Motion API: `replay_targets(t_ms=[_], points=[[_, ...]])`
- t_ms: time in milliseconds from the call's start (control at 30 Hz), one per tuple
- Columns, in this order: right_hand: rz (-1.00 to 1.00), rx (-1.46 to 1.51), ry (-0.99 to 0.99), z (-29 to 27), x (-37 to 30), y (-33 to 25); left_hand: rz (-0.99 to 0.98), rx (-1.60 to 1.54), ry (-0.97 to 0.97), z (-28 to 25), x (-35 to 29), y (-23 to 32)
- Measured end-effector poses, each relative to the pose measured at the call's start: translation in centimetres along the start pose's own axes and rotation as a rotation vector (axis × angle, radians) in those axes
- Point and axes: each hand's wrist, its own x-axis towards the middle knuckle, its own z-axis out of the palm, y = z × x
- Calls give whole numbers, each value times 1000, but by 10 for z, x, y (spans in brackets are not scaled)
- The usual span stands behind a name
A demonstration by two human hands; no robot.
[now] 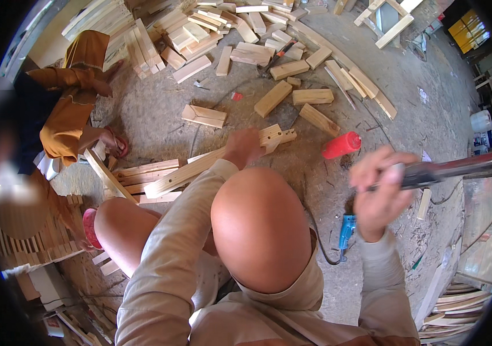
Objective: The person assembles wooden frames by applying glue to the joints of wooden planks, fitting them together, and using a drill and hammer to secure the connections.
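My left hand (244, 148) is closed round a long pale wooden slat (185, 176). Small round holes show near both of its ends, and a second holed piece (288, 136) lies against its far end. Raised on the right, my right hand (383, 187) grips a long dark bar-like tool (453, 171) that runs out to the right rim; motion blurs the hand, and the tool's far end is hidden. Below and left of this hand, a blue power tool (347, 230) with a cord is on the floor. A red bottle (341, 145) lies between the hands, farther out.
A pile of wooden blocks (253, 55) spreads across the far floor, with an orange-handled tool (280, 56) among them. Another person in brown trousers (68, 130) is at the left, beside stacked slats (24, 230). Curved wood strips (456, 308) lie at the lower right.
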Motion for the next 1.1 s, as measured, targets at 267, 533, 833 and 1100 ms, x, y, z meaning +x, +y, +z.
replay_targets(t_ms=[267, 533, 833, 1100], points=[[630, -712, -208, -49, -113, 96, 11, 36, 47, 0, 0, 2], [857, -673, -93, -88, -177, 111, 49, 8, 44, 3, 16, -21], [975, -510, -13, -84, -221, 137, 61, -186, 262, 5, -1, -75], [1026, -552, -64, -98, -175, 134, -21, -12, 492, 19, 12, -35]])
